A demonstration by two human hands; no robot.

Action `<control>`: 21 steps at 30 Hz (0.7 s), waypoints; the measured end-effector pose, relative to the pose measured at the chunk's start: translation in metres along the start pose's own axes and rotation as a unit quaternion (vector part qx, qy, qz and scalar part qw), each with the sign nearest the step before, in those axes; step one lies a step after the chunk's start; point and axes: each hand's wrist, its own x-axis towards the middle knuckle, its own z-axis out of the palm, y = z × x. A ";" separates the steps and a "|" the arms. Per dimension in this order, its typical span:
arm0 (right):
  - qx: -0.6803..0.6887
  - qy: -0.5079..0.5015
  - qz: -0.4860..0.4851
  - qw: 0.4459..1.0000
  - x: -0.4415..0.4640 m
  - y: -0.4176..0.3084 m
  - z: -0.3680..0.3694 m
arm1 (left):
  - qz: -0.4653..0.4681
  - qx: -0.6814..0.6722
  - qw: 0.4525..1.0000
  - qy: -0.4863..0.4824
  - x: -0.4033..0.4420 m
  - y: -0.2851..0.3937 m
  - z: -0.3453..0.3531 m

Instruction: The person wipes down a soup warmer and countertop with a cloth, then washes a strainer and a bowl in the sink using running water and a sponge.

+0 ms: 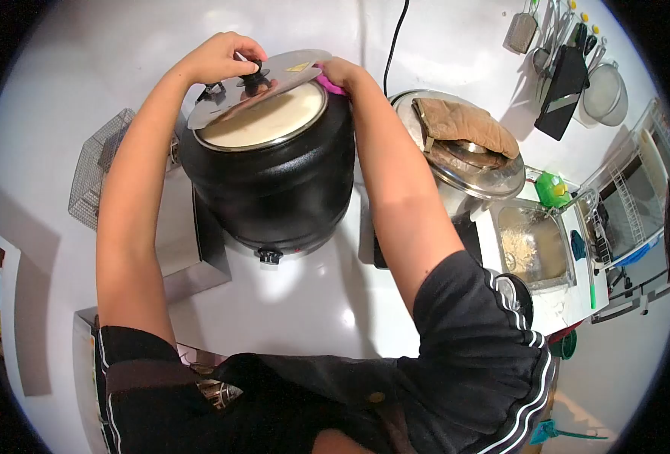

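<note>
A black electric soup kettle (274, 185) stands on the white counter, nearly full of a pale cream-coloured liquid (267, 122). Its shiny metal lid (290, 69) is tilted up over the far side of the opening. My left hand (225, 59) pinches the lid's black knob (252, 78). At the kettle's far right rim, my right hand (340, 73) is closed around a bright pink cloth (329, 83). The cloth lies close to the rim and the lid's right edge; most of those fingers are hidden.
To the right stands a large lidded steel pot (456, 178) with a brown mitt (471, 127) on top. Beyond it is a sink (531, 242). A wire basket (97, 170) sits at left. Utensils and a strainer (606, 94) hang on the wall, near a black cord (392, 49).
</note>
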 end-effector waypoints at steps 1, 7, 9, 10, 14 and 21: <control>0.076 -0.005 0.048 0.996 -0.009 -0.003 -0.003 | 0.003 -0.008 1.000 0.000 0.000 -0.002 0.002; 0.200 0.069 0.065 0.975 -0.077 -0.022 0.005 | 0.013 0.029 0.999 -0.014 -0.002 0.002 0.002; 0.138 0.104 0.078 0.982 -0.110 -0.037 0.004 | 0.027 0.027 0.999 -0.017 -0.001 -0.001 0.001; 0.067 0.163 0.048 0.983 -0.126 -0.043 0.009 | 0.021 0.024 0.999 -0.012 -0.002 -0.001 0.001; 0.035 0.288 -0.056 0.955 -0.189 -0.073 0.041 | -0.024 0.004 1.000 -0.010 -0.006 0.016 0.000; 0.114 0.368 -0.078 0.920 -0.199 -0.088 0.064 | -0.037 -0.021 0.999 0.016 -0.006 0.012 -0.001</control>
